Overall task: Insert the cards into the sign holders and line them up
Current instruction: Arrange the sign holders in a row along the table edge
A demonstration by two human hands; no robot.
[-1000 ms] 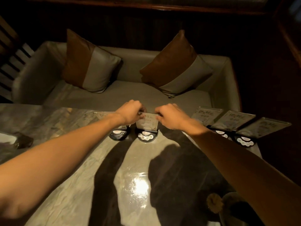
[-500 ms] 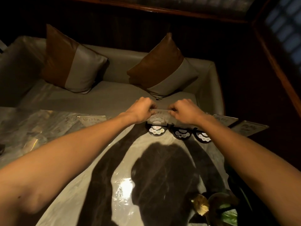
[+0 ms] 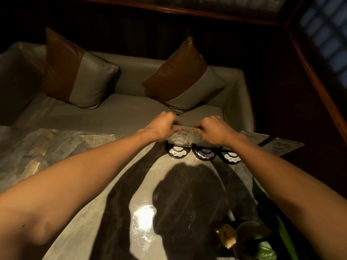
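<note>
I see a table [image 3: 78,212] of pale grey marble with broad dark brown veins. The cushions [image 3: 78,72] are half brown, half silver-grey, on a grey-beige sofa [image 3: 116,109]. The sign bases [image 3: 178,152] are black with white buttons; the card [image 3: 181,136] is pale with dark lettering.
</note>
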